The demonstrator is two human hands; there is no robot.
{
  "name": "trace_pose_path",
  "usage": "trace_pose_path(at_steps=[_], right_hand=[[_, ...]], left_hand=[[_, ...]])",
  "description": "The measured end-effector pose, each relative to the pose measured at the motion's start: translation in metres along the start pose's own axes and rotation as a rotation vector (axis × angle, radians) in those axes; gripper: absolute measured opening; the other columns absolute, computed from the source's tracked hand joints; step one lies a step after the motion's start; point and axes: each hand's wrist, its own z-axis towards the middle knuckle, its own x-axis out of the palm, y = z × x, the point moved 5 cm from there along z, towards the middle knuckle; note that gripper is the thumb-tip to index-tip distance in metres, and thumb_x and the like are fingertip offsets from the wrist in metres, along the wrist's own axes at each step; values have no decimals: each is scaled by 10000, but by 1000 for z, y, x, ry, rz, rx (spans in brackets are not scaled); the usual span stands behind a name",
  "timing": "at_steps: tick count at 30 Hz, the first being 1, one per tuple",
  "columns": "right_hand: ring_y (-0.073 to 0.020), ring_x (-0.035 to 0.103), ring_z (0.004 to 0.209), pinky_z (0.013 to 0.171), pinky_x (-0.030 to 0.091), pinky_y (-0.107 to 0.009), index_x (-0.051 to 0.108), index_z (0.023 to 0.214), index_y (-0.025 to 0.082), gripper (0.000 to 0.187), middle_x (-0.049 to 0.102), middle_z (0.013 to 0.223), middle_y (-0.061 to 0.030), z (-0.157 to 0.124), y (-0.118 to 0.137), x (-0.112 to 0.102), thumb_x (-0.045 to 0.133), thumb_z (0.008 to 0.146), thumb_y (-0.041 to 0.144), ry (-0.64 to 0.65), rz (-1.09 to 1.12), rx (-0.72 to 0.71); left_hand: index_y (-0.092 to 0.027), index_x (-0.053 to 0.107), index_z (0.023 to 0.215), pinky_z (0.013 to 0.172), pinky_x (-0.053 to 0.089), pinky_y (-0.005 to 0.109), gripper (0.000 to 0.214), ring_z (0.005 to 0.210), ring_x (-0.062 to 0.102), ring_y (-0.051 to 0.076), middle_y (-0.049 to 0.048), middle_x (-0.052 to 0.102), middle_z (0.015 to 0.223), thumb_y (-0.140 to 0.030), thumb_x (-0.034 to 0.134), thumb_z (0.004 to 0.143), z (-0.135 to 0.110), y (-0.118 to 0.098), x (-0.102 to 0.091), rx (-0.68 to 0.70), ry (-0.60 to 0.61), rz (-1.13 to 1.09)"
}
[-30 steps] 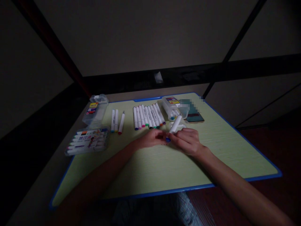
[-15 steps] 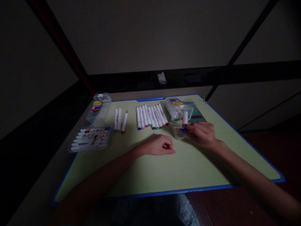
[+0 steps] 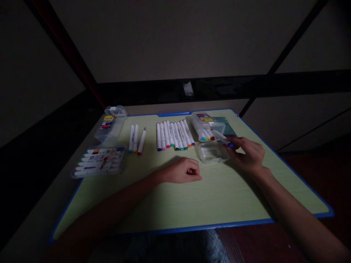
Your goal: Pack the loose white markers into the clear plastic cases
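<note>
My right hand (image 3: pixel 246 153) pinches a white marker (image 3: pixel 222 137) by its blue end, at the right of the table. The marker tilts toward the open mouth of a clear plastic case (image 3: pixel 197 126), where ends in light blue, yellow and red show. Just below the case, its clear lid (image 3: pixel 214 153) lies on the tabletop. My left hand (image 3: pixel 183 170) rests on the table, fingers curled in, with nothing visible in them. Beyond it lies a row of several white markers (image 3: pixel 175 136) with coloured ends.
Three more markers (image 3: pixel 136 138) lie left of the row. At the table's left stand an open clear case (image 3: pixel 112 128) and a flat printed pack of markers (image 3: pixel 100 161). A teal object (image 3: pixel 227 128), partly blurred, lies behind the right case. Blue edging (image 3: pixel 192 229) borders the table.
My right hand has moved right, and the marker has gone from upright to slanting beside the case mouth. The lid now shows fully. My left hand stays curled in place.
</note>
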Motion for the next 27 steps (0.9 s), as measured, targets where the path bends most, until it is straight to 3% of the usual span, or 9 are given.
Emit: trace_pose_path(at_steps=[6, 14, 27], right_hand=[[-77, 517, 457, 459, 385, -195, 609, 912, 173, 135, 564, 567, 24, -3, 1, 9, 587, 800, 245, 79, 11, 38], [-106, 572, 541, 490, 434, -211, 603, 946, 172, 161, 632, 740, -35, -6, -8, 16, 541, 825, 257, 202, 65, 142], [-177, 619, 722, 613, 468, -268, 605, 966, 193, 190, 668, 853, -64, -9, -16, 24, 523, 823, 287, 304, -28, 209]], left_hand=[[-128, 550, 589, 554, 339, 200, 179, 580, 450, 63, -24, 479, 629, -167, 580, 762, 0, 0, 0, -2, -6, 45], [-123, 555, 606, 556, 334, 190, 155, 587, 440, 63, -26, 479, 637, -147, 579, 757, 0, 1, 0, -26, -12, 49], [-131, 558, 609, 554, 323, 201, 159, 583, 438, 69, -25, 486, 634, -174, 573, 761, 1, 1, -1, -38, -6, 76]])
